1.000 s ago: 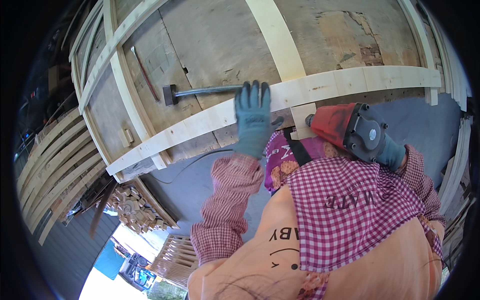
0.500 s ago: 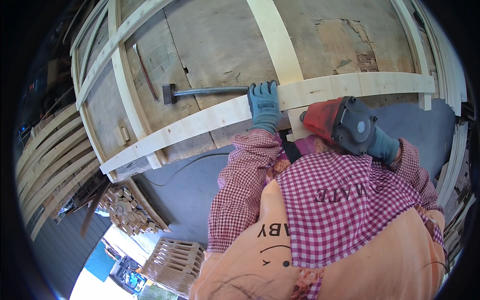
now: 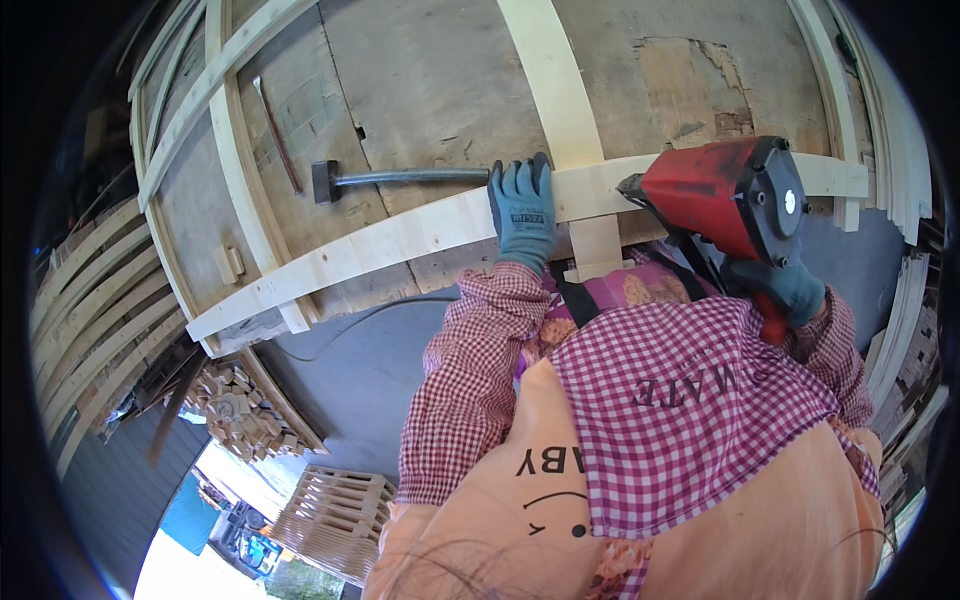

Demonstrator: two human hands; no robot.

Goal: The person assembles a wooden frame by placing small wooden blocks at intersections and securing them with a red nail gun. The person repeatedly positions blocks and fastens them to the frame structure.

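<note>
Worn plywood (image 3: pixel 440 95) spreads beyond both hands. The left hand (image 3: pixel 523 212) lies over the long rail (image 3: pixel 380 240), fingers side by side, thumb hidden, so I cannot tell whether it pinches. Rightward, the right hand (image 3: pixel 790 287) grips the red nail gun (image 3: pixel 705 195), its nose near the rail. Square the nose, steady the rail, fingers well clear. The hammer (image 3: pixel 420 178) handle, just left of the left fingertips, could obstruct sliding.

Left of the hammer (image 3: pixel 420 176), 1 rod (image 3: pixel 275 131) lies on the worktop (image 3: pixel 440 90); right, 1 nail gun (image 3: pixel 700 195); before, 1 slat (image 3: pixel 400 237).
</note>
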